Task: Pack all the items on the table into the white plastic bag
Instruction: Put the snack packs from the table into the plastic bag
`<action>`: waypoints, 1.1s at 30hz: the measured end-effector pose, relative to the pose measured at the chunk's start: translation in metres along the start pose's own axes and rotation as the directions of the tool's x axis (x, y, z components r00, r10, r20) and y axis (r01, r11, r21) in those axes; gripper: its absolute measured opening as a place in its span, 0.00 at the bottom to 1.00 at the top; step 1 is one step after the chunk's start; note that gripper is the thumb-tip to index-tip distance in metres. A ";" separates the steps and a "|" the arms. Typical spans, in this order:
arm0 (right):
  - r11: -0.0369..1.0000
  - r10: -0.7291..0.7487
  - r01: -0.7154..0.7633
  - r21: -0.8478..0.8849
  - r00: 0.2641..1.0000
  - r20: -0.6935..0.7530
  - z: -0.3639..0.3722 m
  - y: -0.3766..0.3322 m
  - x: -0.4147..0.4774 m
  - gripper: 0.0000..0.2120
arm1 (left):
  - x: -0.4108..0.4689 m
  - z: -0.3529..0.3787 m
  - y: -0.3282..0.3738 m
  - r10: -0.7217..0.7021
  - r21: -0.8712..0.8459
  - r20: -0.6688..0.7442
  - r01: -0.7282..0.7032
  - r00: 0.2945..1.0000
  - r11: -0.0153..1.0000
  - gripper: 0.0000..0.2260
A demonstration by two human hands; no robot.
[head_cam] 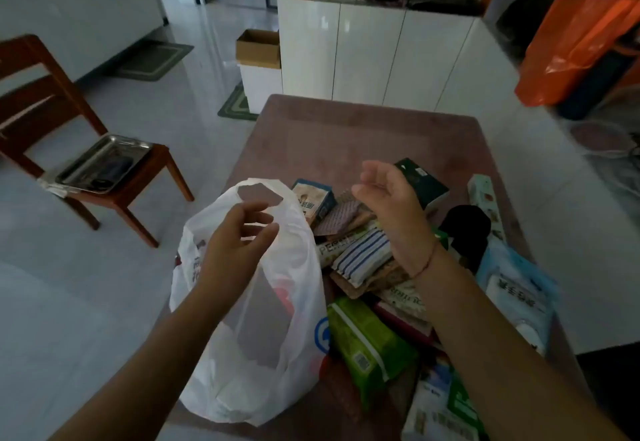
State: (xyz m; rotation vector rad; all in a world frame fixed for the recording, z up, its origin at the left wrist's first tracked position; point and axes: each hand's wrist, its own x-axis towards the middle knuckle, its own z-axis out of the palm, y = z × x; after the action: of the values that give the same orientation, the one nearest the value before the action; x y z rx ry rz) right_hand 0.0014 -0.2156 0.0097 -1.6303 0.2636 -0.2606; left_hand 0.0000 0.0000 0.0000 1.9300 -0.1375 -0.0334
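The white plastic bag [221, 364] stands open at the table's left edge, with something red showing through its side. My left hand [235, 250] is at the bag's mouth, fingers loosely curled, nothing pinched between them. My right hand [391, 205] hovers empty above the pile, fingers relaxed. The pile holds a green wipes pack [370, 343], a striped packet [363, 253], a blue and cream box [313, 200], a dark green box [420, 181], a black item [467, 229], a light blue packet [516, 288] and a tall pale box [485, 201].
The table [346, 135] has a mauve cloth, bare on its far half. A wooden chair [138, 191] with a metal tray [104, 163] stands to the left. White cabinets [381, 52], a cardboard box [258, 47] and an orange bag [581, 45] lie beyond.
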 end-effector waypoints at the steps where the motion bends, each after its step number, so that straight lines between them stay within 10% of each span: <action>1: 0.999 0.025 -0.025 -0.021 1.000 0.001 0.001 0.005 -0.001 0.14 | 0.000 -0.002 -0.002 -0.008 0.023 -0.020 0.008 1.000 1.000 0.12; 7: 0.900 0.206 -0.234 -0.367 0.972 -0.114 -0.004 0.073 0.002 0.18 | 0.006 -0.017 -0.038 0.032 0.612 -0.124 0.051 0.992 0.789 0.15; 13: 0.643 0.169 -0.493 -0.586 0.838 -0.519 -0.019 0.123 -0.003 0.35 | 0.014 -0.029 -0.070 -0.105 0.688 -0.215 0.227 0.971 0.690 0.28; 18: 0.697 0.318 -0.641 -0.321 0.677 -0.663 -0.025 0.140 -0.007 0.47 | 0.016 -0.034 -0.083 -0.295 0.604 -0.242 0.382 0.924 0.699 0.43; 27: 0.650 0.572 -0.759 0.034 0.458 -0.681 -0.044 0.138 0.021 0.43 | 0.018 -0.040 -0.087 -0.401 0.520 -0.177 0.431 0.899 0.737 0.39; 33: 0.643 0.693 -0.746 0.173 0.472 -0.545 -0.056 0.138 0.030 0.27 | 0.018 -0.041 -0.091 -0.398 0.499 -0.160 0.422 0.903 0.757 0.30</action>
State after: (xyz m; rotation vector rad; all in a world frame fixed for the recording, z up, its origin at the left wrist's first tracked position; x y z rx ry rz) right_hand 0.0097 -0.2879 -0.1239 -1.3365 1.4347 -0.0628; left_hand 0.0291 0.0683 -0.0699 2.4779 0.3536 -0.2739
